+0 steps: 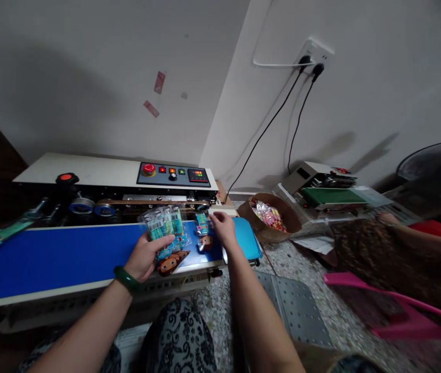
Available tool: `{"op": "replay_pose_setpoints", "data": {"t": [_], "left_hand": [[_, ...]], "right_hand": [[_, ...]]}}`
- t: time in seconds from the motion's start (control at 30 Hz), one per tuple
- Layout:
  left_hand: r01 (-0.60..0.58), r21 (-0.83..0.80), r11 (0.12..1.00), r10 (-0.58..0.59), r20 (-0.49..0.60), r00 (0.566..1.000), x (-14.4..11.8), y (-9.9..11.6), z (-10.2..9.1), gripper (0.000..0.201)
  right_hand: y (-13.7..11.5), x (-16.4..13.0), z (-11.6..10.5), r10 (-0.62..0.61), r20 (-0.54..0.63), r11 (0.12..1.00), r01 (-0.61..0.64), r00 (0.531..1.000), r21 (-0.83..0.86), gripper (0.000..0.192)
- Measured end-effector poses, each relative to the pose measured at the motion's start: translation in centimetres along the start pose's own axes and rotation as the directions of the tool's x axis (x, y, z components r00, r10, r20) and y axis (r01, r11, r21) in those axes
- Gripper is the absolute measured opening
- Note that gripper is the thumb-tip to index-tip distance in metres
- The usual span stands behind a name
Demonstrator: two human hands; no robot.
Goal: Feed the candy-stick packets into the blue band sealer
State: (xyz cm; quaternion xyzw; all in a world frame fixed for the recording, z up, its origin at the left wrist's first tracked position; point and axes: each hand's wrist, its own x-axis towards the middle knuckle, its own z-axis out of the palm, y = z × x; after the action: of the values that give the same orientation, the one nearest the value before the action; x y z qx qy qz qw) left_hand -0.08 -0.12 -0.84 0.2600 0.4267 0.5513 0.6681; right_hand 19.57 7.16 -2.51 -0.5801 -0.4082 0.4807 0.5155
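My left hand (144, 256) is closed round a fanned stack of printed plastic packets (168, 230), teal with barcodes and a brown cartoon face at the bottom. The stack is held over the blue conveyor belt (68, 254) of a band sealing machine (127, 178). To its right, a single packet (203, 233) of the same print has its top edge at the sealer's inlet. My right hand (223, 228) has its fingers pinched at that packet's right upper edge; the fingertips are partly hidden. At the belt's far left lies another packet (6, 235), past the rollers.
The control panel (173, 174) has a red stop button and lit display. Right of the machine stands a carton (257, 228) of colourful packets. A second sealer with a green belt (332, 197), a seated person's arm (426, 241), a pink stool (391, 300) and a fan (438, 166) are further right.
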Motion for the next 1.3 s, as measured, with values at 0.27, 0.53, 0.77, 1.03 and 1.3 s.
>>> {"op": "replay_pose_setpoints", "data": {"t": [0.27,0.53,0.77,1.03,1.3], "left_hand": [[-0.031,0.118,0.993,0.029,0.017,0.999,-0.2,-0.3,0.5,0.041],[-0.077,0.195,0.978,0.063,0.074,0.995,-0.5,-0.8,0.8,0.042],[-0.002,0.147,0.989,-0.011,0.089,0.996,-0.5,-0.6,0.9,0.044],[0.035,0.088,0.996,-0.044,0.103,0.994,-0.7,-0.7,1.1,0.043],[-0.031,0.050,0.998,0.031,0.005,0.999,-0.3,-0.7,1.1,0.034]], "right_hand": [[-1.7,-6.2,3.7,-0.199,0.270,0.975,0.162,0.942,0.153,0.016],[-2.4,-5.9,3.8,-0.178,0.204,0.969,0.136,0.963,0.206,0.016],[-2.5,-6.2,3.6,-0.169,0.109,0.957,0.137,0.979,0.257,0.017],[-2.0,-6.3,3.7,-0.125,0.040,0.939,0.106,0.991,0.326,0.025],[0.4,-8.3,3.2,-0.057,0.214,0.969,0.002,0.975,0.247,0.020]]}}
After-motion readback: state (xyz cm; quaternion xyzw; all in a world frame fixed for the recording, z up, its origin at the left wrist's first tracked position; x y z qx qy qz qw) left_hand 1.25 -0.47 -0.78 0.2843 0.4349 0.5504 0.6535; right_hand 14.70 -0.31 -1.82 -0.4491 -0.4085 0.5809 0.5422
